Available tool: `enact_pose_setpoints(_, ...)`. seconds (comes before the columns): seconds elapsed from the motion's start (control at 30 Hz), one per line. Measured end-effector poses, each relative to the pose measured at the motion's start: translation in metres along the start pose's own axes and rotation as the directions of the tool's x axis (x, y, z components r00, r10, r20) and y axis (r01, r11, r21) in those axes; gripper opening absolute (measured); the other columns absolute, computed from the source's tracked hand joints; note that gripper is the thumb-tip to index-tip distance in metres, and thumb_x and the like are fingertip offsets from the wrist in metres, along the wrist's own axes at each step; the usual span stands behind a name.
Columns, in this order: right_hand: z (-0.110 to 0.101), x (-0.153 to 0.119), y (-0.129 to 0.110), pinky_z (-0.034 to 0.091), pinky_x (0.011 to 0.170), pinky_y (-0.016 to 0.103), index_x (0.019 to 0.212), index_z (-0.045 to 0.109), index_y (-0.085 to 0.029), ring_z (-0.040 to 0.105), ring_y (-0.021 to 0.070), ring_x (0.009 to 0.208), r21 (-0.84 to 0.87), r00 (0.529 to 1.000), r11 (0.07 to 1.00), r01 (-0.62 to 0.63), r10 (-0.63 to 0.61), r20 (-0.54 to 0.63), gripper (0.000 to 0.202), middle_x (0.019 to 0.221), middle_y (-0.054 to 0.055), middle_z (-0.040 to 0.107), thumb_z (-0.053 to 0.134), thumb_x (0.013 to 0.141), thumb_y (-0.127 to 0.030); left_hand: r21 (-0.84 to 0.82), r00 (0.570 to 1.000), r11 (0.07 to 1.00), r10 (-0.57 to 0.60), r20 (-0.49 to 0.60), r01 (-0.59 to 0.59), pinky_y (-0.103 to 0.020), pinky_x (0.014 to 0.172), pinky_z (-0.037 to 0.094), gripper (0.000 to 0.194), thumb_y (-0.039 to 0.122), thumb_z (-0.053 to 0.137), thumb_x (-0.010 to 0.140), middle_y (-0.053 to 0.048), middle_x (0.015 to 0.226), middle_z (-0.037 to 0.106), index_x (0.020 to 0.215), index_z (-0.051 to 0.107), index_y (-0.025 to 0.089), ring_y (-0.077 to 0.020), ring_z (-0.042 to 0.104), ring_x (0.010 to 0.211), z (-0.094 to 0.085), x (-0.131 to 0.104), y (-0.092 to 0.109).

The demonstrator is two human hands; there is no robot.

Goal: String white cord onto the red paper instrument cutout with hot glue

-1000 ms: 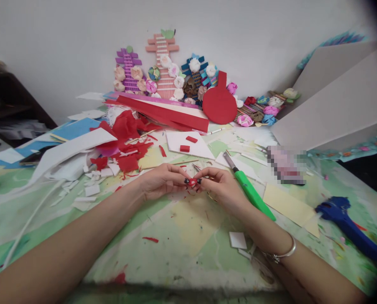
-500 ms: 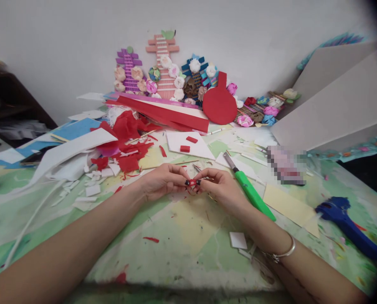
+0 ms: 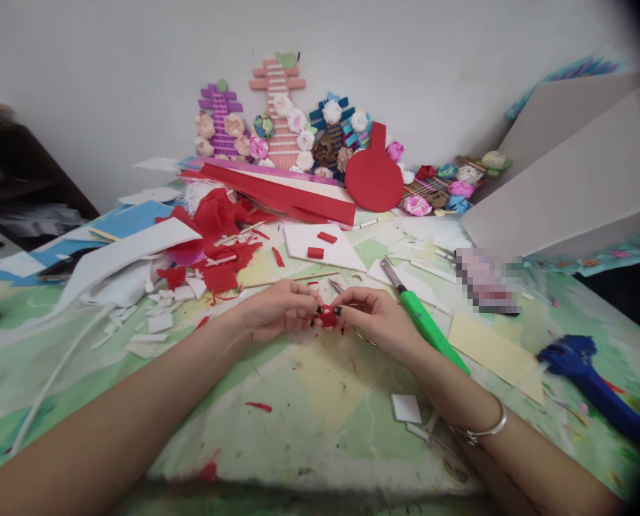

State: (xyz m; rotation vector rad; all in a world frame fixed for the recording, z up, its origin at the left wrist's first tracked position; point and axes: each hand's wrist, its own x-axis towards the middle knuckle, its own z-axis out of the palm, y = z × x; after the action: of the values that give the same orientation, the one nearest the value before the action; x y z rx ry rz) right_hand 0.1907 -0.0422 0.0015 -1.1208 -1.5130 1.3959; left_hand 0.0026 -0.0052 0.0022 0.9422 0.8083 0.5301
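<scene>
Both my hands meet over the middle of the table, pinching one small red piece (image 3: pixel 327 317) between their fingertips. My left hand (image 3: pixel 279 308) grips its left side and my right hand (image 3: pixel 370 315) its right. Whether it is paper or foam I cannot make out, as the fingers cover much of it. Just above the right fingers a pointed metal tip (image 3: pixel 335 285) shows; part of a metal loop (image 3: pixel 365 335) shows below that hand. Beyond the hands, two small red blocks (image 3: pixel 315 252) lie on a white foam sheet (image 3: pixel 298 236).
A green utility knife (image 3: pixel 430 330) lies right of my right hand, blade exposed. Farther right is a blue glue gun (image 3: pixel 583 365). Red paper scraps (image 3: pixel 226 265) and white foam offcuts (image 3: pixel 158 322) lie at left. A red paddle-shaped cutout (image 3: pixel 373 179) leans against flower-decorated crafts (image 3: pixel 282 107).
My fingertips have shifted slightly on the small red piece, and more of its red surface shows between them. The rest of the table looks the same, with a slight camera shift.
</scene>
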Motion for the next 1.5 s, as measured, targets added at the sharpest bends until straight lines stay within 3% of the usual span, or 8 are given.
enact_pose_setpoints(0.23,0.000,0.002,0.005,0.051,0.062,0.022,0.080,0.065,-0.014,0.065,0.0114,0.062,0.094,0.990,0.987,-0.128,0.122,0.066,0.011,0.071,0.003,0.069,0.059,0.072,-0.017,0.056,0.999,0.998,-0.026,0.023,0.025,-0.019,0.060,0.046,0.008,0.014,0.068,0.066,-0.007,0.069,0.067,0.072,0.065,0.009,-0.0098,0.061,0.059,-0.004,0.003,-0.002)
enact_pose_setpoints(0.5,0.000,0.003,0.006,0.051,0.056,0.019,0.078,0.064,-0.013,0.067,0.0118,0.060,0.098,0.992,0.988,-0.123,0.124,-0.003,0.010,0.066,0.003,0.068,0.057,0.071,-0.015,0.102,0.990,0.990,0.090,0.112,-0.102,-0.027,0.076,0.048,0.022,0.008,0.074,0.061,-0.008,0.082,0.068,0.081,0.064,0.011,-0.0168,0.065,0.079,-0.005,0.002,-0.003)
enact_pose_setpoints(0.63,0.001,0.003,0.006,0.052,0.058,0.020,0.077,0.064,-0.013,0.067,0.0116,0.061,0.101,0.991,0.986,-0.132,0.131,0.013,0.008,0.068,0.004,0.069,0.059,0.071,-0.017,0.168,0.990,0.979,0.105,0.094,-0.119,-0.028,0.074,0.049,0.021,0.012,0.077,0.062,-0.009,0.081,0.069,0.078,0.063,0.011,-0.0177,0.066,0.077,-0.005,0.004,-0.007)
enact_pose_setpoints(0.9,0.000,0.001,0.003,0.052,0.058,0.021,0.079,0.064,-0.014,0.067,0.0125,0.062,0.095,0.992,0.988,-0.124,0.122,0.022,0.009,0.068,0.003,0.069,0.062,0.072,-0.018,0.149,0.989,0.983,0.090,0.118,-0.108,-0.026,0.071,0.049,0.018,0.020,0.075,0.068,-0.009,0.081,0.069,0.079,0.063,0.011,-0.0167,0.066,0.076,-0.009,0.007,-0.008)
enact_pose_setpoints(1.1,-0.002,-0.001,0.003,0.052,0.065,0.024,0.082,0.065,-0.014,0.068,0.0148,0.068,0.062,0.995,0.994,-0.089,0.085,0.060,0.015,0.073,0.003,0.070,0.067,0.068,-0.016,0.114,0.993,0.990,0.074,0.093,-0.085,-0.025,0.068,0.049,0.017,0.016,0.076,0.068,-0.009,0.075,0.069,0.076,0.062,0.010,-0.0169,0.067,0.072,-0.005,0.004,-0.005)
enact_pose_setpoints(1.33,0.000,-0.001,0.008,0.048,0.062,0.024,0.078,0.064,-0.015,0.062,0.0122,0.064,0.089,0.997,0.994,-0.065,0.061,0.048,0.011,0.070,0.001,0.066,0.068,0.068,-0.018,0.057,0.995,0.996,0.062,0.074,-0.067,-0.024,0.066,0.048,0.015,0.012,0.074,0.063,-0.007,0.071,0.068,0.070,0.061,0.011,-0.0159,0.065,0.070,0.004,0.000,-0.004)
enact_pose_setpoints(1.5,0.005,-0.004,0.010,0.042,0.057,0.022,0.071,0.063,-0.016,0.055,0.0106,0.059,0.179,0.991,0.975,-0.130,0.134,-0.013,0.008,0.066,0.000,0.063,0.063,0.064,-0.011,0.012,0.998,0.998,0.057,0.003,-0.057,-0.026,0.067,0.047,0.014,0.006,0.070,0.055,-0.007,0.069,0.068,0.066,0.063,0.011,-0.0177,0.065,0.070,0.008,0.002,-0.009)
